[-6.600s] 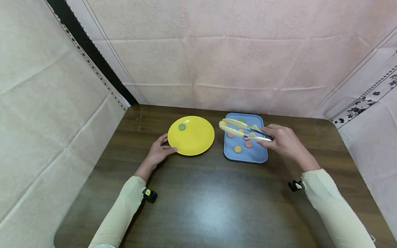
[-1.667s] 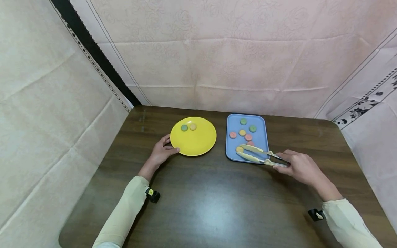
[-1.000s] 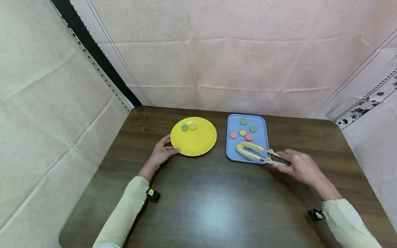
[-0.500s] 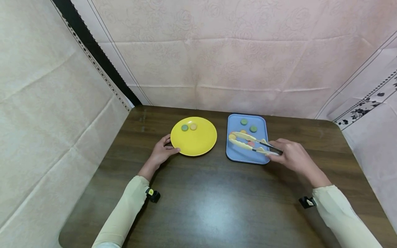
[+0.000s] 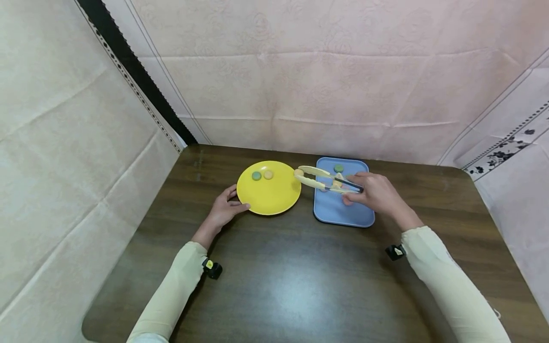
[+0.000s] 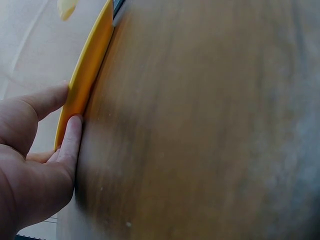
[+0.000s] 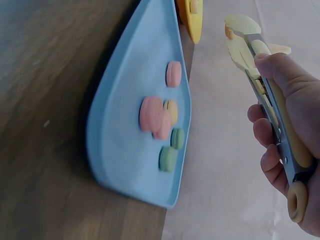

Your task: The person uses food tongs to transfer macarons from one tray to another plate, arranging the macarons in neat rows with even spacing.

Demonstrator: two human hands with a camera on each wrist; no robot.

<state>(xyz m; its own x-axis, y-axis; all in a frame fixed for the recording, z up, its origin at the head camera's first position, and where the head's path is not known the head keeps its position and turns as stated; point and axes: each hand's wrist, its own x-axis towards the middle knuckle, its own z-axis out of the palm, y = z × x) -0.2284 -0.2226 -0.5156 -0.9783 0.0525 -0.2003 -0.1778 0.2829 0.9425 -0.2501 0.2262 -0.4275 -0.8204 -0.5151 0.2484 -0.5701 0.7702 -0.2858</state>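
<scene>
My left hand point(image 5: 223, 209) holds the near left edge of a yellow plate point(image 5: 270, 197), with the rim between thumb and fingers in the left wrist view. On the plate lie a green macaron point(image 5: 256, 176) and a pale yellow macaron point(image 5: 268, 175), side by side. My right hand point(image 5: 379, 194) grips food tongs point(image 7: 280, 130) with cream tips. Between those tips is a yellow macaron point(image 5: 298, 173), held above the plate's right edge. Behind the tongs sits a blue tray point(image 5: 343, 214). In the right wrist view it bears pink macarons point(image 7: 151, 114), a yellow macaron point(image 7: 171, 111) and green macarons point(image 7: 168, 159).
Plate and tray stand near the back edge of a dark wooden table point(image 5: 266, 286), a narrow gap between them. A pale patterned cloth point(image 5: 300, 95) hangs directly behind the table. Another cloth point(image 5: 77, 166) hangs at the left.
Earlier, the tongs put a yellow macaron on the plate, then took another from the tray's near side. Since then my right hand has carried it left and away. The left hand stays put.
</scene>
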